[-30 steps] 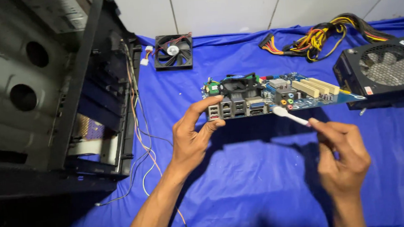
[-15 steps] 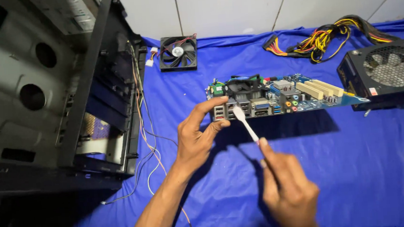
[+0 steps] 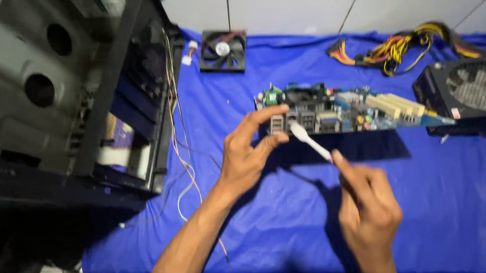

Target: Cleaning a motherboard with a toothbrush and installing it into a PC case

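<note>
A makeshift computer repair spot: blue cloth (image 3: 295,224) over a table, open case (image 3: 52,98) left, loose fan (image 3: 224,50) and power supply (image 3: 471,95) far.

My right hand (image 3: 367,205) is smeared by motion, so I cannot tell how its grip closes on the thin white brush (image 3: 310,141). My left hand (image 3: 247,156) covers the near corner of the upright blue-green circuit board (image 3: 355,111), whose small parts blur together. The black open computer case (image 3: 53,110) runs off the left edge; the black boxy power supply (image 3: 471,95) runs off the right.
</note>
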